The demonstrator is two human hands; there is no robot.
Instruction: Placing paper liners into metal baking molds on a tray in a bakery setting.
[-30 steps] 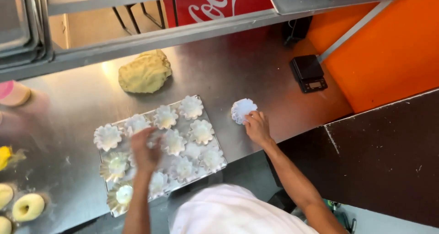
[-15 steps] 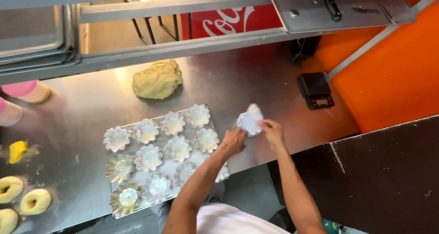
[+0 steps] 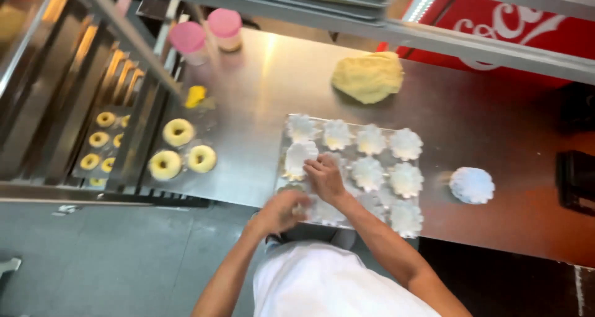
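Many fluted paper cups (image 3: 370, 138) sitting on tray (image 3: 280, 162), looking unfilled; dough lump (image 3: 369, 76) waiting at top. Right hand (image 3: 325, 177) pinching cup (image 3: 300, 158); left hand (image 3: 284, 210) blurry, grip unclear.

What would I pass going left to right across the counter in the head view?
Ring-shaped doughnuts → tray of fluted moulds, with both hands, left and right, on it → stack of moulds.

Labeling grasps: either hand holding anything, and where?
Right hand fingertips rest on a fluted mold rim on the tray. Left hand is blurred; hold cannot be told.
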